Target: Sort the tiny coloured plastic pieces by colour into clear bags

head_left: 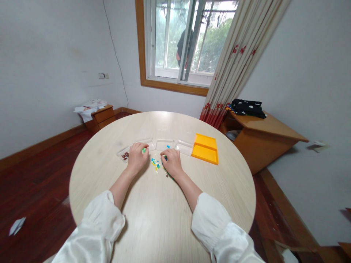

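My left hand (pixel 138 157) is curled over the near edge of a clear plastic tray (pixel 149 140), thumb and forefinger bent toward each other. Small green pieces (pixel 144 150) show by those fingertips; whether any are gripped is unclear. My right hand (pixel 172 161) bends its fingers down over the right side of a loose pile of tiny coloured building bricks (pixel 155 164). Dark blue bits show under its fingers, and what it pinches is hidden. Brown pieces (pixel 125 156) lie in the leftmost clear tray (pixel 120 153), beside my left hand.
Two more clear trays (pixel 164 142) (pixel 184 147) continue the arc, one with blue pieces (pixel 168 146). An open yellow box (pixel 205 148) sits at its right end. The round table (pixel 153 219) fills the middle. Side cabinets (pixel 102 116) (pixel 263 135) flank it; a person (pixel 181 47) is beyond the window.
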The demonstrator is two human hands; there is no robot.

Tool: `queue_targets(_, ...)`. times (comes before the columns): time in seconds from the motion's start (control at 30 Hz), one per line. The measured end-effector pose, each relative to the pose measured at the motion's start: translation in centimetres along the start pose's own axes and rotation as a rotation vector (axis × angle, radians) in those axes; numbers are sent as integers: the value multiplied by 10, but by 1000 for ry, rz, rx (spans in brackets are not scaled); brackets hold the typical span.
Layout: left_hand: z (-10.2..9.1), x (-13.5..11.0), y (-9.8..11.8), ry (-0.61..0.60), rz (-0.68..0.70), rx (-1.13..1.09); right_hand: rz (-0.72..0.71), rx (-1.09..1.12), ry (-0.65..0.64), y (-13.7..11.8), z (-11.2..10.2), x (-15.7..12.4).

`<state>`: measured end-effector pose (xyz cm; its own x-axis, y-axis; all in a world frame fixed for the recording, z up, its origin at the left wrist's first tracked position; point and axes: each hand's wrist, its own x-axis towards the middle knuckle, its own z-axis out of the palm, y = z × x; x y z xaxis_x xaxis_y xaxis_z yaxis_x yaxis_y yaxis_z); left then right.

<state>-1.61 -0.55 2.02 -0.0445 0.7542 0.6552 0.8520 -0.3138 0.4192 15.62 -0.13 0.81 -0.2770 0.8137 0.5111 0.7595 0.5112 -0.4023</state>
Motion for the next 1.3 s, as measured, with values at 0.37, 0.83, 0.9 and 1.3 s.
queue_targets(0.37,5,-7,13,-201,171,-218,-19,135,87,-4,-3,-1)
queue_targets(0.83,5,-7,16,-238,188,-228,-60,267,70,-7,-1,-2)
queue_targets(0.9,5,-7,12,-205,172,-204,-41,252,71,-5,-3,-2)
queue_targets(1.3,5,1,-14,-39,-73,222,109,27,5,25,-14,-2)
